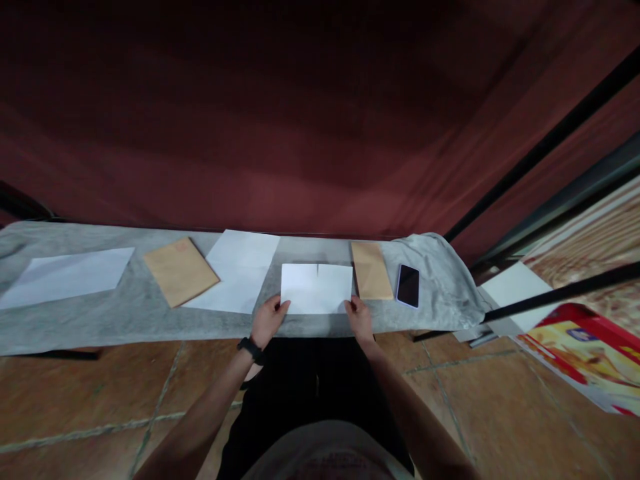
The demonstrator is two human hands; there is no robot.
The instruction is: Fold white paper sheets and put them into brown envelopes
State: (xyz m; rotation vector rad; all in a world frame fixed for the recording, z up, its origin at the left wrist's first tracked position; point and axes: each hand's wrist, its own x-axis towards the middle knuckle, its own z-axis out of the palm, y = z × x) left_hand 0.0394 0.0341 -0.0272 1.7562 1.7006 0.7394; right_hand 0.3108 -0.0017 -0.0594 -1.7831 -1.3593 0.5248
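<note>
Near edge of the grey cloth-covered table (125, 327), centre: white rectangular paper piece (316, 291) held level. Left hand (267, 320) pinches its near left corner, right hand (361, 319) its near right, thumbs on top, each grip closed to the paper's thickness. Step in hand, as I judge it: handling the piece two-handed; next move likely calls for even tension and careful alignment. Tan paper envelope (373, 270) just right. Fingers under the paper hidden; short dark line at its far edge unclear, slit or shadow. Far-left white paper sheet (70, 275) cut off by the frame.
</note>
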